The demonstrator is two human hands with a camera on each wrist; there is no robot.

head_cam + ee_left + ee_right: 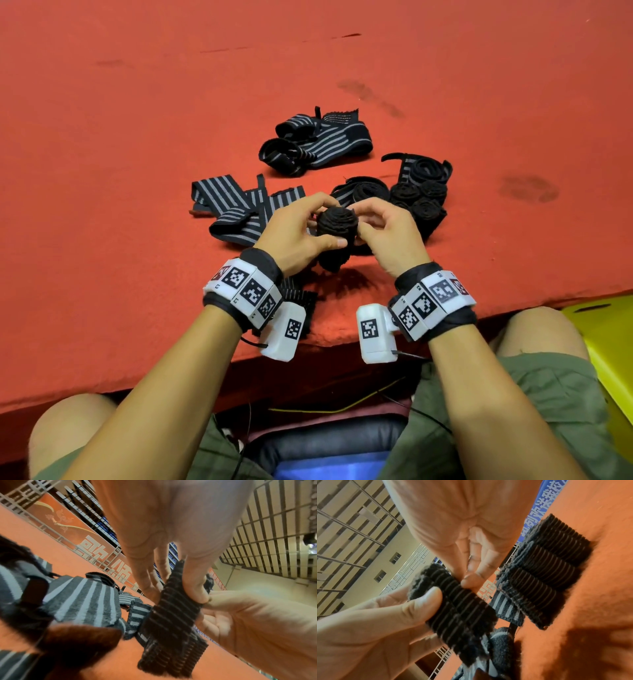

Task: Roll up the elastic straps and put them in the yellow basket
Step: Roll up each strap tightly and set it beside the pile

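Both hands work one dark strap roll [337, 222], held up just above the near part of the red counter [137, 171], between the person and the loose straps. The left hand [301, 236] has its grip closed on the roll's left side, thumb underneath and fingers curled over the top. The right hand [387, 233] pinches the right side, its thumb and fingertips meeting the left thumb across the ribbed band. Holding it from both ends looks meant to keep the coil tight and its layers level while the rest is wound in. A loose tail of the same strap hangs below the roll toward the counter edge, so the winding is probably not finished.

In the left wrist view the ribbed tail [171, 635] drops from the fingers toward the red surface. The right wrist view shows the roll [458, 608] squeezed between both thumbs.

To the right, just past the right hand, a cluster of finished rolls [419, 198] stands on end, packed together, likely parked there so they cannot uncoil before being moved. To the left lie flat striped straps [236, 205], and farther off another folded striped bundle [315, 144], both not yet rolled.

The yellow basket [609, 342] sits low at the far right, beside the person's right knee and below counter level; only part shows, and nothing can be seen inside it
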